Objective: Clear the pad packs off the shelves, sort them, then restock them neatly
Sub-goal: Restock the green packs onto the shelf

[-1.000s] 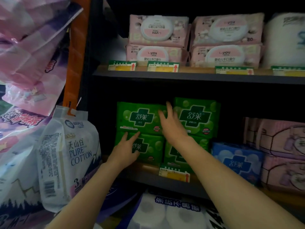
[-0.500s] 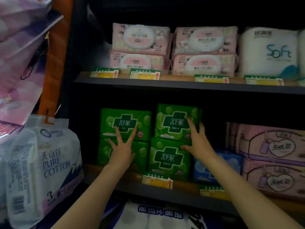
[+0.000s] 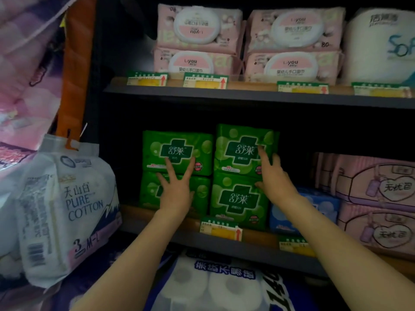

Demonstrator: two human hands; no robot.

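on the middle shelf [image 3: 224, 241] four green pad packs stand in two stacks of two, each glossy, with a dark green cross and white characters. the left hand [image 3: 175, 194] lies flat with fingers spread against the left stack [image 3: 179, 151], grasping nothing. the right hand [image 3: 274, 178] presses straight fingers on the right stack [image 3: 238, 198]. a blue pack [image 3: 323, 203] sits just beside, then pink packs [image 3: 377, 189]. the shelf above holds pink wipe packs [image 3: 289, 30].

Both forearms are bare up to the frame's lower edge, with no sleeve showing. The left hand [image 3: 177, 194] and right hand [image 3: 275, 176] wear nothing.
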